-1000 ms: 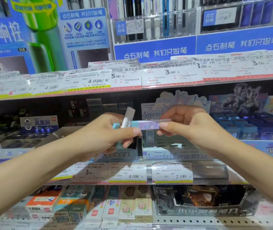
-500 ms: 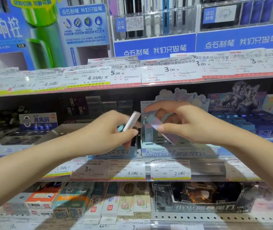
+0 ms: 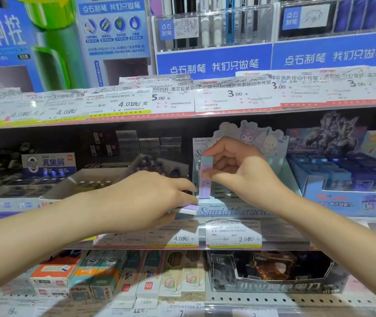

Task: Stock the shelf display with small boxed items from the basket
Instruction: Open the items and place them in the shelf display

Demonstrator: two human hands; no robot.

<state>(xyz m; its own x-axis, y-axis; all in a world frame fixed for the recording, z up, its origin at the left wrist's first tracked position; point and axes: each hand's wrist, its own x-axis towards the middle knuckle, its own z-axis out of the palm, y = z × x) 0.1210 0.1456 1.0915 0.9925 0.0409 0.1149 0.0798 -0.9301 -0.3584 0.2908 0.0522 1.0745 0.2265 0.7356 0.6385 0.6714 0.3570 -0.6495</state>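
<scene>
My right hand point(image 3: 235, 170) pinches a slim lilac and teal box point(image 3: 206, 177) upright, its lower end down in the left corner of the pale blue cartoon-character display tray point(image 3: 232, 210) on the middle shelf. My left hand point(image 3: 145, 200) is palm down just left of the tray and grips a second small lilac box point(image 3: 189, 209) that lies flat under its fingers at the tray's front corner. The basket is not in view.
Left of the tray stands an open grey carton point(image 3: 86, 181); right of it a blue display of small boxes point(image 3: 351, 177). Price tags point(image 3: 232, 236) line the shelf edge. Eraser and pencil boxes point(image 3: 136, 277) and a dark display carton point(image 3: 274, 275) fill the shelf below.
My right hand turned its box from level to upright and lowered it into the tray. My left hand dropped palm down to the tray's front left corner with the other box.
</scene>
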